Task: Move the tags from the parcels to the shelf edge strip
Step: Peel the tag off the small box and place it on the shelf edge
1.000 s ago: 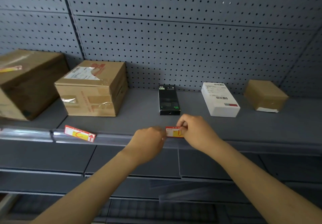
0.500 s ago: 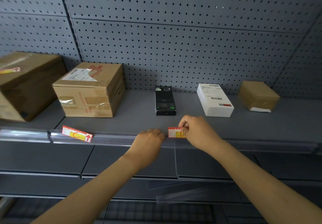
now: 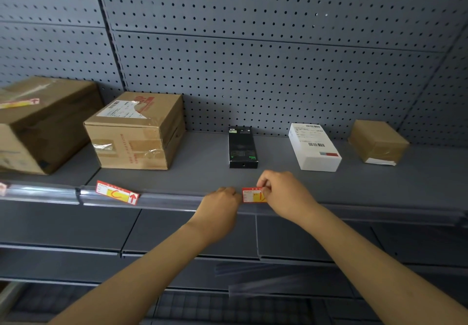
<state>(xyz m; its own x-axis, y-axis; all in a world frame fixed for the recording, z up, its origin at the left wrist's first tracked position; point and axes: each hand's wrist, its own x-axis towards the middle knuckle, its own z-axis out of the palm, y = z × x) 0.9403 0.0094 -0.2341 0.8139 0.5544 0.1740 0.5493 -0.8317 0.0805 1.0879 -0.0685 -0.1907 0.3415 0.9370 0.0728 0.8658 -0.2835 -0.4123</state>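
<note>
- The red-and-yellow tag (image 3: 251, 195) is pinched at its right end by the right hand (image 3: 283, 194); its long axis is laid along the shelf edge strip (image 3: 177, 199).
- The left hand (image 3: 221, 202) is curled at the strip, at 9 o'clock from the tag; what it grips cannot be told.
- From the black parcel (image 3: 242, 147), the tag is found at 6 o'clock.

Dim, even light; soft shadows under boxes; wide-angle bend at edges; slight blur left.
</note>
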